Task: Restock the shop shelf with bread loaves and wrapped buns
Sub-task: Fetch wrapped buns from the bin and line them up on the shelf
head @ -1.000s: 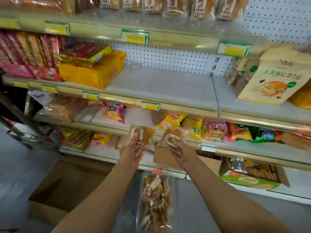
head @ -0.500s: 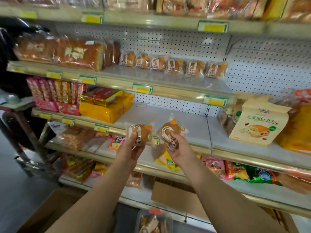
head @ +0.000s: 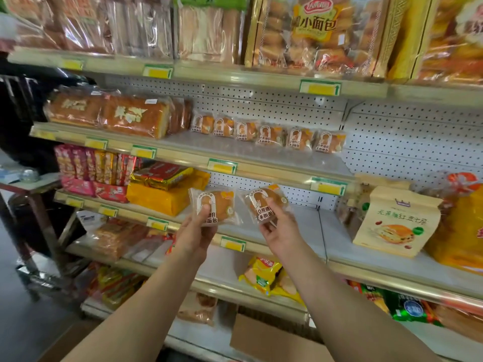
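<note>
From the head camera, the left hand pinches a clear-wrapped round brown bun with a white arch label, thumb on its face, while the right hand grips a second identical wrapped bun, fingers curled under it. The landmark is the row of six matching buns standing on the grey shelf board: both held buns sit below and in front of that row, the right one nearer its open right end. Compared with half a second ago, both hands have risen and the view has tilted upward.
</note>
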Motion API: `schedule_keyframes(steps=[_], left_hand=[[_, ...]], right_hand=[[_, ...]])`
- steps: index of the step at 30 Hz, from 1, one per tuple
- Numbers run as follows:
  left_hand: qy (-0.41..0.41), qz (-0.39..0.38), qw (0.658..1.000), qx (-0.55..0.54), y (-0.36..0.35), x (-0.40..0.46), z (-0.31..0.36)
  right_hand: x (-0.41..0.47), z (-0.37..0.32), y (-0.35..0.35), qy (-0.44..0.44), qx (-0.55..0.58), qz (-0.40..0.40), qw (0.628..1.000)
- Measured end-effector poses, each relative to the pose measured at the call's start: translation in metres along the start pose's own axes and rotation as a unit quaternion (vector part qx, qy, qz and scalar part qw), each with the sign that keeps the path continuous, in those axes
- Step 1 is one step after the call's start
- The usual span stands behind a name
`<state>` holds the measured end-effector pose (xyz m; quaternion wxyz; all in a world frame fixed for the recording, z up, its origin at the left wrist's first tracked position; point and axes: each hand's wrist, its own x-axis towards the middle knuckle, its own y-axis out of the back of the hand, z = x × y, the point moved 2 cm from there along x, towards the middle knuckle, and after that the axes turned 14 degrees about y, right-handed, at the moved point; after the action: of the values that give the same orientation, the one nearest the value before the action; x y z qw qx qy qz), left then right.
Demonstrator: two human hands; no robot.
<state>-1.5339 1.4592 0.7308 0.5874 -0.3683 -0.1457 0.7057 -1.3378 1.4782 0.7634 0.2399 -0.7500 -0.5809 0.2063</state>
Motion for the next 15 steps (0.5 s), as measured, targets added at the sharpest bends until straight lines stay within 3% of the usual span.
schedule_keyframes(steps=[15], left_hand=[[-0.024, -0.013, 1.000, -0.004, -0.045, -0.009, 0.043]], right_hand=[[0.014, -0.061, -0.038, 0.067, -0.004, -0.028, 0.997]])
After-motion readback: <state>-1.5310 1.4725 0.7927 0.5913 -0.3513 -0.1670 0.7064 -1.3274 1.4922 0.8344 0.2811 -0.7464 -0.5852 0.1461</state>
